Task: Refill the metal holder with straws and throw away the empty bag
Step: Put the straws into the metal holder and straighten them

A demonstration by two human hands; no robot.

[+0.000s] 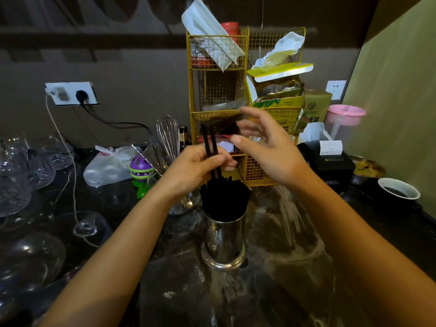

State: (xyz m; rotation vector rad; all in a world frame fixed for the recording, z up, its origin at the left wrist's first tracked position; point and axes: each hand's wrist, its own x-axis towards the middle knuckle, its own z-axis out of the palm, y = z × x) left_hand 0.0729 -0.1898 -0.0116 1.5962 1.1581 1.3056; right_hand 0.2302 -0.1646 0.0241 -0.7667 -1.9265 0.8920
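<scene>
A shiny metal holder (224, 241) stands on the dark counter at centre, packed with black straws (224, 197) that fan out above its rim. My left hand (193, 171) is just above and left of the bundle, pinching two black straws (208, 142) that stick up past my fingers. My right hand (266, 147) hovers to the right of them, fingers spread, holding nothing. A clear, crumpled plastic bag (287, 232) lies on the counter right of the holder, partly under my right forearm.
A yellow wire rack (219, 90) full of packets stands right behind the holder. Glassware (28, 185) crowds the left side, with a white bag (106, 168), a whisk (167, 135) and a purple toy (140, 167). A receipt printer (328, 159) and white cup (398, 188) sit at the right.
</scene>
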